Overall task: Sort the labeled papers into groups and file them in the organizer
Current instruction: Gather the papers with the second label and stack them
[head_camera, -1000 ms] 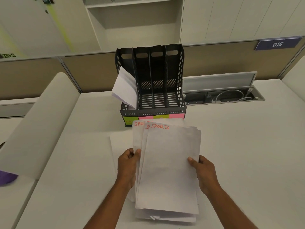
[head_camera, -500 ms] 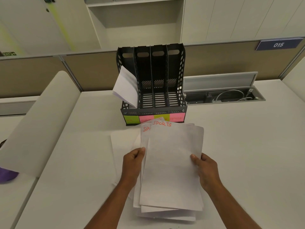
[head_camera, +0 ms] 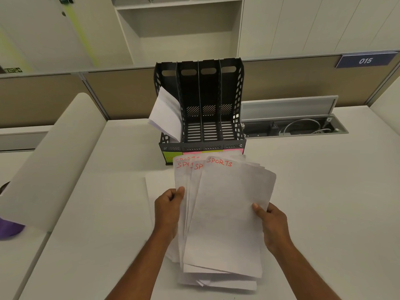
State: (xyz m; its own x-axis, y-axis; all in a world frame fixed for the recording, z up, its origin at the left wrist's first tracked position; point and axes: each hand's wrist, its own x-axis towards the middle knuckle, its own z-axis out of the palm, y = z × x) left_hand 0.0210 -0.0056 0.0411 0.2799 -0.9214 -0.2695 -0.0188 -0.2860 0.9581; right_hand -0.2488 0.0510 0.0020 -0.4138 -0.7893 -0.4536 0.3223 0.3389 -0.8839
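Two hands hold our "SPORTS" sheets (head_camera: 225,213) above the desk (head_camera: 324,202) — left hand (head_camera: 168,211) pinching the left edge, right hand (head_camera: 270,221) gripping the right. A second ago they sat squarer; now they fan out, showing more red labels, so we judge we're checking the group before filing. Beyond, the organizer (head_camera: 200,105) holds papers (head_camera: 165,113) in its leftmost slot — the other three look empty.
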